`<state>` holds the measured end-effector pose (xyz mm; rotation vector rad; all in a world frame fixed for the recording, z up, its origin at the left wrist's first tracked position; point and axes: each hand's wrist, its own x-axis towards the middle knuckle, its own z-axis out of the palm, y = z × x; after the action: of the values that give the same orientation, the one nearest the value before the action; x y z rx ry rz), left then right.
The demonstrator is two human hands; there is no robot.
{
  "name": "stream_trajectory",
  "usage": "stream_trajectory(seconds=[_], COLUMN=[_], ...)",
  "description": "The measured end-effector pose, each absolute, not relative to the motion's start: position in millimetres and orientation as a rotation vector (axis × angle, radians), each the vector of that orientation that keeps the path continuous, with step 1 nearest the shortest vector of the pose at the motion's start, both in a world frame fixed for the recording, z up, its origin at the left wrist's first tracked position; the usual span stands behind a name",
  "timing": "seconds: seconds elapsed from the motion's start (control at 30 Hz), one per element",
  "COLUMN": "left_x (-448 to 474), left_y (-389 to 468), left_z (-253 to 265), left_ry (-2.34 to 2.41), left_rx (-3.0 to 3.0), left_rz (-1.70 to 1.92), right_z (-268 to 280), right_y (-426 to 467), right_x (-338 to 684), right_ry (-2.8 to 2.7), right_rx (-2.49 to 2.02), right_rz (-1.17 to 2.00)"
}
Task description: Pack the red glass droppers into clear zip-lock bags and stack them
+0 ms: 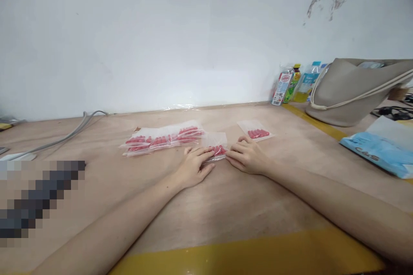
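Note:
A small clear plastic bag (214,138) with red capsule-like pieces inside lies flat on the table between my hands. My left hand (194,166) rests at its left side, fingers stretched over the lower left edge and thumb apart on the table. At the opposite edge, my right hand (248,157) has its fingers bent and close together, their tips pinching the bag's lower right corner. To the left lies an overlapping row of similar filled bags (161,139). Another single bag (258,132) of red pieces lies just beyond my right hand.
Drink cartons and bottles (284,86) stand against the wall at the back right, beside a grey bag (351,90). A blue tissue pack (377,152) lies at the right. Grey cables (72,131) cross the left. Yellow tape (251,253) runs along the table's front.

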<state>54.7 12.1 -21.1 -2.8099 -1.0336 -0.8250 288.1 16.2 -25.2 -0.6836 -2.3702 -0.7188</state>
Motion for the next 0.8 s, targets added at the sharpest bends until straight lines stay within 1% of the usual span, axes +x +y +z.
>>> stream_trajectory(seconds=[0.17,0.3,0.53,0.8], left_x=[52,53,58,92], left_y=[20,22,24,38], left_z=[-21,-24,-18,-20], left_ry=[-0.784,-0.723,-0.792,-0.573], left_rx=[-2.819,-2.755,-2.737,-2.613], left_rz=[-0.915,-0.954,-0.885,-0.880], right_z=[-28,-28,-23,-19], right_y=[17,15,14,13], right_x=[291,296,297,293], right_ry=[-2.336,-2.318,-2.308,-2.285], right_rx=[-0.728,-0.732,-0.796,-0.842], right_rz=[-0.643,-0.561,-0.592,-0.590])
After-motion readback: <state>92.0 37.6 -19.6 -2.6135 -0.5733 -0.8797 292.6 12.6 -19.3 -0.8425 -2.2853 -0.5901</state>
